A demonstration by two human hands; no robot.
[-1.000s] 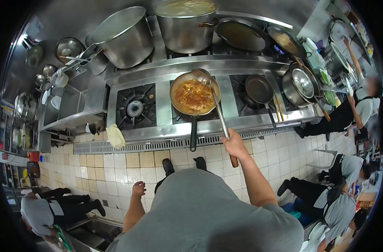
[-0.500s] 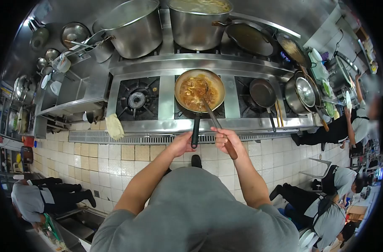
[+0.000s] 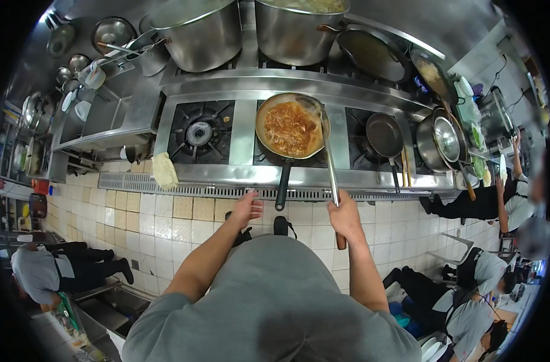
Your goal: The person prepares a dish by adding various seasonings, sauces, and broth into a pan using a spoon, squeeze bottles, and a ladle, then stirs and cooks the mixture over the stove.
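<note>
My right hand (image 3: 345,215) is wrapped round the wooden-ended handle of a long metal ladle (image 3: 330,163). The ladle's head rests at the upper right inside a frying pan (image 3: 263,136), which holds reddish-brown food in sauce (image 3: 292,128). That pan sits on the middle front burner, its black handle (image 3: 284,184) pointing toward me. My left hand (image 3: 248,208) hovers left of the handle's end, fingers apart, touching nothing.
Two large pots (image 3: 205,39) stand behind. A small dark pan (image 3: 384,136) is on the right burner, with stacked metal bowls (image 3: 435,142) beyond. A cloth (image 3: 164,171) hangs over the front edge. Several people work at both sides.
My left hand came up to the pan handle, then drew back left and down. The ladle moved from the pan's top into the food, then to its upper right side.
</note>
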